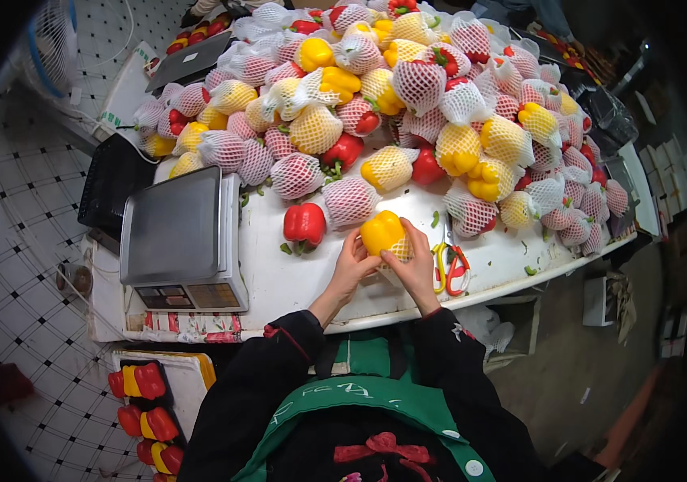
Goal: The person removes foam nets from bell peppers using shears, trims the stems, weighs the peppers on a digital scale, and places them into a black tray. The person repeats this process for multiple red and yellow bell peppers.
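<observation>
Between my left hand [349, 271] and my right hand [414, 265] is a yellow bell pepper [382, 232], held upright near the table's front edge. A white foam net [401, 248] covers its lower part, and its upper part is bare. Fingers of both hands press against its sides. A bare red bell pepper [304, 224] rests on the table to the left, beside a netted red pepper [351, 200]. Scissors with yellow and red handles [453, 268] lie just right of my right hand; their blades are partly hidden.
A large heap of netted red and yellow peppers [316, 129] covers the back of the white table [271, 289]. On the left stands a scale with a metal plate [172, 226]. Packed trays of peppers [147, 381] lie on a foam box lower left. Green stem scraps dot the table.
</observation>
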{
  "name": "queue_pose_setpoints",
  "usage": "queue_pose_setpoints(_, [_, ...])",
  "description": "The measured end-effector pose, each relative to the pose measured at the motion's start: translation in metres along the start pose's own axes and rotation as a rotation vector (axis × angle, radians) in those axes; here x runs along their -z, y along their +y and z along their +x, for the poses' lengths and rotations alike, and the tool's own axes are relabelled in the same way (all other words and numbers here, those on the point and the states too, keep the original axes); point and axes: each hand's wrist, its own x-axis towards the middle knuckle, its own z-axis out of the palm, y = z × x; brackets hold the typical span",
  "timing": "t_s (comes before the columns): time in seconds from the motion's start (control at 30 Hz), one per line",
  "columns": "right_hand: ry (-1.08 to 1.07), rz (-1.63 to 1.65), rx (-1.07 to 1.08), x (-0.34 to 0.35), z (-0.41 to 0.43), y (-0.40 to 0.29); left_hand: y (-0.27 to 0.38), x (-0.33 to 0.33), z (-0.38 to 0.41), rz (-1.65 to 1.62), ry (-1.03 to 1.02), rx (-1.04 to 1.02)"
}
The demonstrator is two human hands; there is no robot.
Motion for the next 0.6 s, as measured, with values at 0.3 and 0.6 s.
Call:
queue_pose_setpoints(0.3, [-0.139, 0.214, 0.485, -0.011, -0.011, -0.098, 0.055, 0.032, -0.066, -0.440, 0.078, -0.131])
queue_pose_setpoints(0.6, [-0.562, -0.320, 0.167, 0.041, -0.036, -0.022, 0.111, 0.074, -0.084, -0.766, 0.056, -0.207])
